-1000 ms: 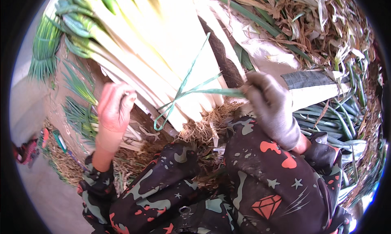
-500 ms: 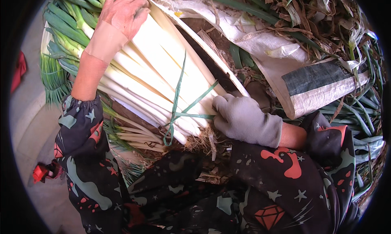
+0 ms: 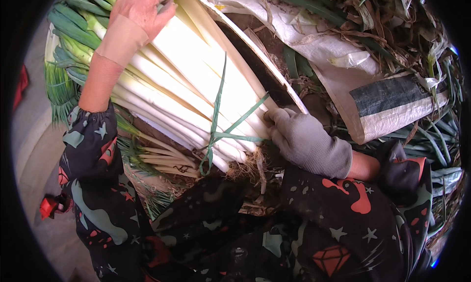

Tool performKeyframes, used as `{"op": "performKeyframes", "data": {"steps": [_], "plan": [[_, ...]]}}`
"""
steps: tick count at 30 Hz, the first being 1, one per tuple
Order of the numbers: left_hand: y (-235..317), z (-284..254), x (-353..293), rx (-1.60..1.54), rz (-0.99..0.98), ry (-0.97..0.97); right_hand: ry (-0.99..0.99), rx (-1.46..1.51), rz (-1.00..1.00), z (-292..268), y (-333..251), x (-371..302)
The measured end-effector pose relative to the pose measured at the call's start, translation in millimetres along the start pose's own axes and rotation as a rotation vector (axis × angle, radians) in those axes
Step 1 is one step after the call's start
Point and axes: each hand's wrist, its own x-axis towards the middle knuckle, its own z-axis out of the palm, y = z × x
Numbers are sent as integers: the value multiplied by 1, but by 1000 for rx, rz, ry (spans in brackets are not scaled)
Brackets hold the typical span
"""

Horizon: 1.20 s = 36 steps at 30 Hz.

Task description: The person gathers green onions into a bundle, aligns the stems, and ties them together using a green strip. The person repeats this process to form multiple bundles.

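Two hands grasp one leek bundle (image 3: pixel 186 90): the gloved right grip (image 3: pixel 306 142) clenches its root end beside the green tie (image 3: pixel 221 130), while the bare left grip (image 3: pixel 142 7) clasps the leafy end, well apart.

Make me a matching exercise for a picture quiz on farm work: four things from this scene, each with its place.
Things:
1. left hand
2. right hand
3. green tie
4. woven sack

Places:
A. knotted round the white stalks
B. at the bundle's root end, gloved
C. right of the bundle, on the leaf litter
D. on the bundle's leafy end

Pairs: 1-D, 2-B, 3-A, 4-C
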Motion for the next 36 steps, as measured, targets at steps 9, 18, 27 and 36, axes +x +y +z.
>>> {"op": "performKeyframes", "data": {"steps": [9,18,27,36], "plan": [[-5,-5,-10,-22,82,35,-225,-204,192,-4,-11,13],[-1,-8,-20,-35,73,96,-478,395,817,-38,-31,48],[1,-7,-23,-17,89,178,-170,834,991,-21,-19,26],[4,-9,-25,-43,75,189,-193,1106,934,-2,-3,21]]}}
